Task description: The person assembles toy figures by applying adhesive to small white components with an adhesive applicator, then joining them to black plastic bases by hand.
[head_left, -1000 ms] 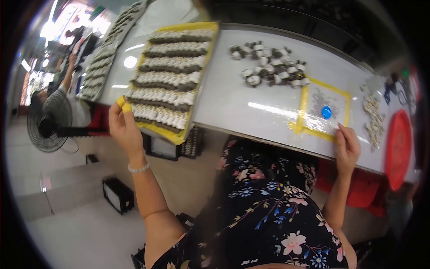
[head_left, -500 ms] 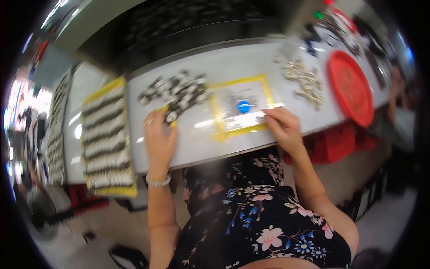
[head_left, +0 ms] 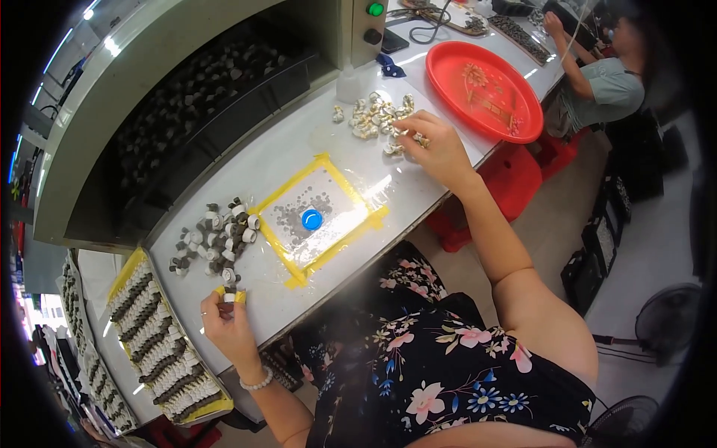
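My left hand (head_left: 226,328) is at the near left edge of the worktable, with yellow coverings on its fingertips. It pinches a small white piece (head_left: 229,297) with a dark part. Just beyond lies a loose heap of white and dark grey pieces (head_left: 216,239). My right hand (head_left: 439,153) hovers over a pile of small white-and-gold pieces (head_left: 366,123), thumb and index finger apart. Between my hands, a yellow-taped square (head_left: 328,257) is stuck to the tabletop, with a blue round cap (head_left: 311,219) and grey spots inside.
At the left a yellow-edged tray (head_left: 119,280) holds rows of white and dark pieces. A dark-fronted machine (head_left: 216,142) stands behind the table. Right of the pile are a red round tray (head_left: 485,89) and red stools (head_left: 508,187). Another person (head_left: 605,86) sits farther right.
My right hand has gone from the taped square's near right edge to the white-and-gold pile. My left hand still holds its piece near the heap. The view has turned right.
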Tool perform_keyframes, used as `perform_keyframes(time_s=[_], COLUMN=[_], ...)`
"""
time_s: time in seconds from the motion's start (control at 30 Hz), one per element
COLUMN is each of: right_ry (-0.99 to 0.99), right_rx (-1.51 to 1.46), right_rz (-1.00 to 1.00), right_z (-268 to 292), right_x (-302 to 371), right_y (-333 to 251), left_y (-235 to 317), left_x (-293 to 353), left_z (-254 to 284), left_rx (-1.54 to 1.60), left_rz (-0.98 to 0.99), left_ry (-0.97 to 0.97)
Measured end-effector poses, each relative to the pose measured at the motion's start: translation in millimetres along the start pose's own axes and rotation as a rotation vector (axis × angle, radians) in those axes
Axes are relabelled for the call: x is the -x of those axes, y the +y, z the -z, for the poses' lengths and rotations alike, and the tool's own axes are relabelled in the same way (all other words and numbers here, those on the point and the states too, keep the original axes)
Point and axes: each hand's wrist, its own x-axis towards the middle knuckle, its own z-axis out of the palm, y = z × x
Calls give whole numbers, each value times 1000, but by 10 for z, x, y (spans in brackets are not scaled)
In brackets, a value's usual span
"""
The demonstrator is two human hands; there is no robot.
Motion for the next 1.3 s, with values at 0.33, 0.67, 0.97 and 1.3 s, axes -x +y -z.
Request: perform_keyframes(time_s=[0.33,0.67,0.97,1.3], right_ry=[-37,-78,-523,-802], right_rx=[-63,-320,-404,181], right_rz=[-135,-135,-149,188], right_z=[-620,-716,-245,-202], right_x=[-1069,-1163,-134,-51], right_y=[508,549,-249,-624], left_y=[88,58,86,97], left_x=[156,153,151,148], left_z=[20,-9,-20,-34], left_rx=[-24,68,0,-40], left_rz=[-153,-140,-161,-191], left_ry=[-67,-82,-55,-20])
